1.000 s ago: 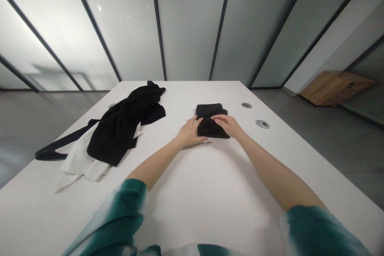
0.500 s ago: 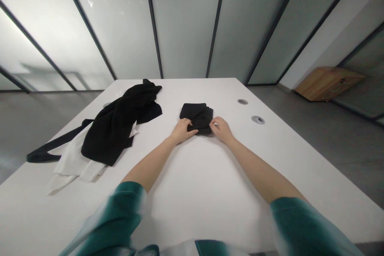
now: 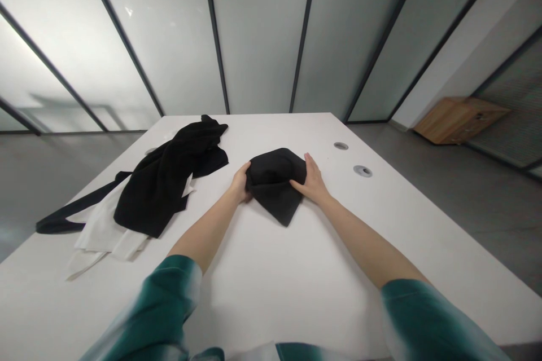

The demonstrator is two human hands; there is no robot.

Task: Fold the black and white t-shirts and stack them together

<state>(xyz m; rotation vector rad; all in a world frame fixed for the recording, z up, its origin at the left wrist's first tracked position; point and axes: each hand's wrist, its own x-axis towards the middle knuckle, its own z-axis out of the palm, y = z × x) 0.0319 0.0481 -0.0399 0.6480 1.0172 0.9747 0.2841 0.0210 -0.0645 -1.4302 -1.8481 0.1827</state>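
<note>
The left edge of a folded piece of soft black fabric (image 3: 277,177) is gripped by the left hand (image 3: 241,183), nearly closed, its thumb uppermost and its fingers mostly hidden. The right edge is met by the right hand (image 3: 314,180), spread wider, thumb laid on the near face; whether the fabric is clamped there cannot be told. A pointed corner is directed toward the near side, over the middle of a smooth white table (image 3: 296,271). Room is left between the forearms and out to two round grey grommets (image 3: 363,171) near the right edge. Well apart on the left, a rumpled black garment (image 3: 169,175) is heaped over thin white cloth (image 3: 104,225).
</note>
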